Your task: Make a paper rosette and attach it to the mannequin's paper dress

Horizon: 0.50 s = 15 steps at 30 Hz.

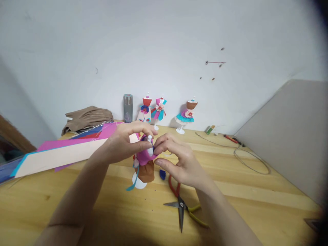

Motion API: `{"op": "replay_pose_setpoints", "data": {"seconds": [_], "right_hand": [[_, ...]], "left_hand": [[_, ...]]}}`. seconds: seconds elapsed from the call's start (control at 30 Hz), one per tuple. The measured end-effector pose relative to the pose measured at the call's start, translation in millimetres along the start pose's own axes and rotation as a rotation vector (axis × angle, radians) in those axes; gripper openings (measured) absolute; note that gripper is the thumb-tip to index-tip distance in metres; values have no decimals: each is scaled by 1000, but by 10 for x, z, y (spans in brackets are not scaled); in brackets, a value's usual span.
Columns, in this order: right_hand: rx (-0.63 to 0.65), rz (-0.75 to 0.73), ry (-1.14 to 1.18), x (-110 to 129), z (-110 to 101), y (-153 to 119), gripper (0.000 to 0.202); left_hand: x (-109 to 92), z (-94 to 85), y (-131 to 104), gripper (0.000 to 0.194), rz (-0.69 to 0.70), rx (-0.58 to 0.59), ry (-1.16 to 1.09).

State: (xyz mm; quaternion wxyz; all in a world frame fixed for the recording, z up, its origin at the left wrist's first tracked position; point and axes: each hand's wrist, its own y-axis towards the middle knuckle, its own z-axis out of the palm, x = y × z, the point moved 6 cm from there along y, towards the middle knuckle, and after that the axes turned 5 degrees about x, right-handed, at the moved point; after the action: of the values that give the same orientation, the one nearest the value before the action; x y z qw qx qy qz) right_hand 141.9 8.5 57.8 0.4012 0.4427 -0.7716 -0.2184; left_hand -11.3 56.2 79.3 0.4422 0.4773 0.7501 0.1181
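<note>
In front of me a miniature dress form [150,149] with a white knobbed top wears a pink paper bodice [142,155] and a brown paper skirt [147,172]. A blue strip hangs from its side, and its white round base [139,181] rests on the table. My left hand [125,140] grips it near the top, thumb and fingers on either side. From the right, my right hand [176,155] has its bent fingers and thumb at the bodice's upper edge, beside a dark blue bit. A dark blue scrap [162,174] lies just below that hand.
Open scissors [181,204] with red and yellow handles lie at front right. Coloured paper sheets [66,153] and brown cloth [88,118] are on the left. Along the wall stand a grey flask [128,108] and several dressed forms [188,114]. A cable [252,169] curls at right.
</note>
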Motion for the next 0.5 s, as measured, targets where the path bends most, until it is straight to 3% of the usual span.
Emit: {"op": "replay_pose_setpoints", "data": {"seconds": [0.3, 0.5], "right_hand": [[-64, -9, -39, -149, -109, -5, 8], [-111, 34, -54, -265, -161, -64, 11]], "left_hand": [[46, 53, 267, 6, 44, 108, 2], [164, 135, 377, 9, 28, 95, 26]]}}
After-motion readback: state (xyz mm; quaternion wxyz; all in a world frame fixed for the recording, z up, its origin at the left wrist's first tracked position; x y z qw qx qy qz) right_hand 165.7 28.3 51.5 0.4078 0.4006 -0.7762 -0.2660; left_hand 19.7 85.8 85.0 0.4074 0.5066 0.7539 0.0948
